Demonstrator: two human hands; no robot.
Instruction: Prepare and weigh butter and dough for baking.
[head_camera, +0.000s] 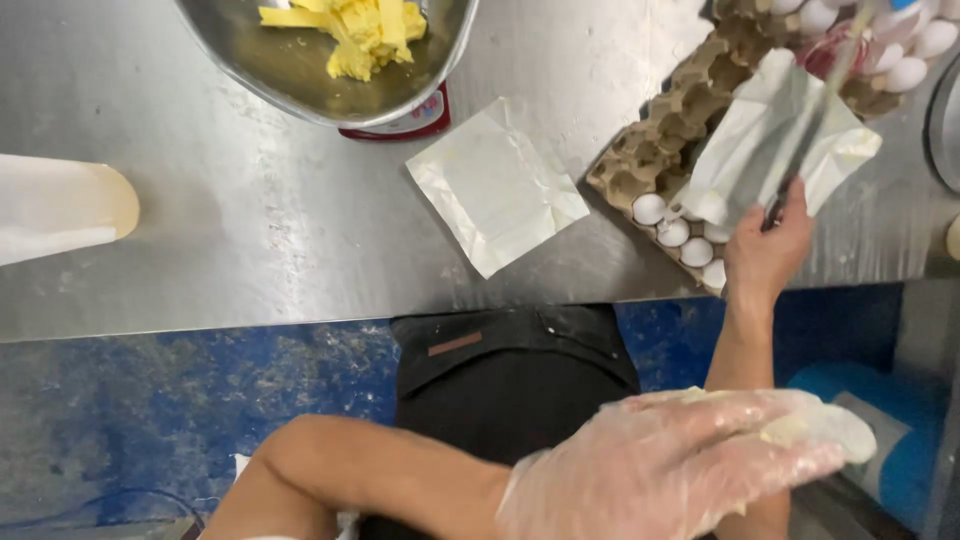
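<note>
Right hand (765, 250) pinches a knife (800, 150) against a crumpled butter wrapper (770, 140), held over the egg tray (660, 140) off the desk (300, 230); the gloved left hand (680, 460), fingers together, hangs low, butter-smeared.

Steel counter, bowl at the back, egg tray to the right.

A bowl (300, 70) holding butter pieces (355, 30) sits on a scale (405, 120) at the counter's (250, 230) far edge. Just right of it lies a flattened wrapper (495, 185). Further right, the egg tray (665, 140) runs diagonally, eggs (680, 235) in its near corner. The right hand (765, 250) holds a knife (800, 150) and another wrapper (775, 140) above the tray. The left hand (680, 460) hovers nearest, off the counter.
</note>
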